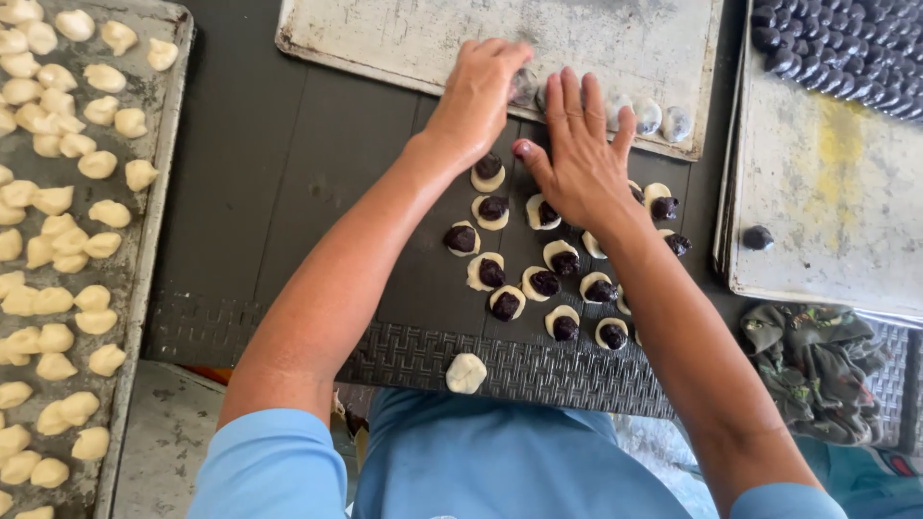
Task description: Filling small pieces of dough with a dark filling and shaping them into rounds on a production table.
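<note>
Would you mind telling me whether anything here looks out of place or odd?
One plain flattened dough piece lies alone on the dark woven mat's near edge, apart from the dark-filled dough rounds. A single dark filling ball also sits alone on the right metal tray.

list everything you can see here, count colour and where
dough pieces: dozens, pale yellow, on the left tray
left tray: one, grey metal, far left
dough discs with filling: about sixteen, pale with dark centres, on the dark table in the middle
plain dough disc: one, pale, near table edge
closed balls: a few, whitish, front edge of the top tray
top tray: one, worn grey, top centre
dark balls: many, top right corner
lone dark ball: one, on the right tray
right tray: one, stained grey
cloth: one, green, lower right
left hand: at the top tray's edge
right hand: flat, fingers spread, over the discs
</note>
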